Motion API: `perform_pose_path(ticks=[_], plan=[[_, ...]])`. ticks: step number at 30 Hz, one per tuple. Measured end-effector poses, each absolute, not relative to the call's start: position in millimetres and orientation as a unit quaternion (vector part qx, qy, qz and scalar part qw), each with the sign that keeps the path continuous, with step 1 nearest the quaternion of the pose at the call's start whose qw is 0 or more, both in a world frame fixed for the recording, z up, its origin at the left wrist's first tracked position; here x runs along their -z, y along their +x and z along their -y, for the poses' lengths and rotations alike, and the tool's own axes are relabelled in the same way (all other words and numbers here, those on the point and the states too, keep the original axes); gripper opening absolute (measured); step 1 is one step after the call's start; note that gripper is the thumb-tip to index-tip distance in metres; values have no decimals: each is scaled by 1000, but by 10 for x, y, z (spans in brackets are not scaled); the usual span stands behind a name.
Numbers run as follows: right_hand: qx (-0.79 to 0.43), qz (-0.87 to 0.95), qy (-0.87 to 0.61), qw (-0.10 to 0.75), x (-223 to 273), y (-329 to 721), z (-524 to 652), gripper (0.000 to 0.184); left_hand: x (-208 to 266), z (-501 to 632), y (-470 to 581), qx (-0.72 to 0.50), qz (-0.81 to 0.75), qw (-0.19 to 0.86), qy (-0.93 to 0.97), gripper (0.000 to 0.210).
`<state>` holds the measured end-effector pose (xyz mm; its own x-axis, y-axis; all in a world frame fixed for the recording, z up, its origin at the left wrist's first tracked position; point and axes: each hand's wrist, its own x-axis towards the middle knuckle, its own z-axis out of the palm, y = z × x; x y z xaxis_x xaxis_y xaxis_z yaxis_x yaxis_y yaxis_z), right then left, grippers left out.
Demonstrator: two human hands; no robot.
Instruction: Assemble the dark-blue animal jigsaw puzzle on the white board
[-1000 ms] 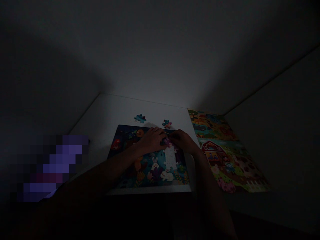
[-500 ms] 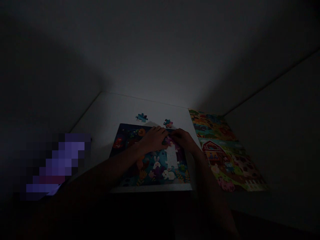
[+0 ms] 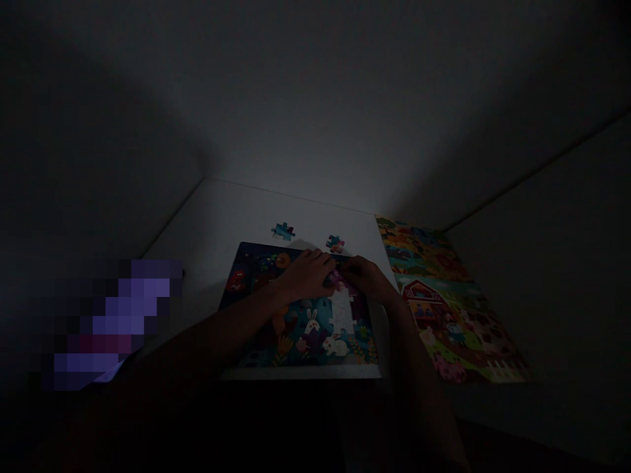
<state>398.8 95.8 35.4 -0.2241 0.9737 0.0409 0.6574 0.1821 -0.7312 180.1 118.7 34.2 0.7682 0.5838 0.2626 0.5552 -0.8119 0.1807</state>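
In dim light, a mostly assembled jigsaw puzzle (image 3: 296, 341) with rabbits lies in front of me. A pale, column-shaped gap (image 3: 342, 312) runs down its right part. At the top of this gap is a purple puzzle piece (image 3: 338, 278), partly hidden by my fingers. My left hand (image 3: 311, 272) reaches across the puzzle, with curled fingers and thumb at the piece's left side. From the right, my right hand (image 3: 363, 276) pinches at the piece's upper right edge. Its fingertips are dark and hard to make out.
Two loose puzzle pieces, one blue (image 3: 283, 231) and one blue and pink (image 3: 335, 244), lie beyond the puzzle on the white table (image 3: 246, 207). Farm and animal pictures (image 3: 448, 309) lie at the right. A pixelated bright patch (image 3: 118, 322) is at the left. Pale walls (image 3: 290, 98) enclose the table.
The whole view has shifted slightly, so everything sits a little further right. Both hands stay at the purple puzzle piece, with hardly any movement against the puzzle.
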Motion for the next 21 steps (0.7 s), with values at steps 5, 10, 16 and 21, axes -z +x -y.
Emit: perform_pose_path(ticks=[5,10,16,21], plan=[[-301,719,-563,274,-325,4015,-975,13,-327,-1205,1790,-156,-298,55,940,42],[-275,711,-577,294,-274,4037,-1025,11,-314,-1208,1799,-161,-291,58,941,41],[-328,705,-564,278,-284,4061,-1111,13,-297,-1223,1784,-171,-274,40,946,30],[-239,672,-618,331,-292,3957,-1355,27,-314,-1243,1785,-166,-289,50,942,28]])
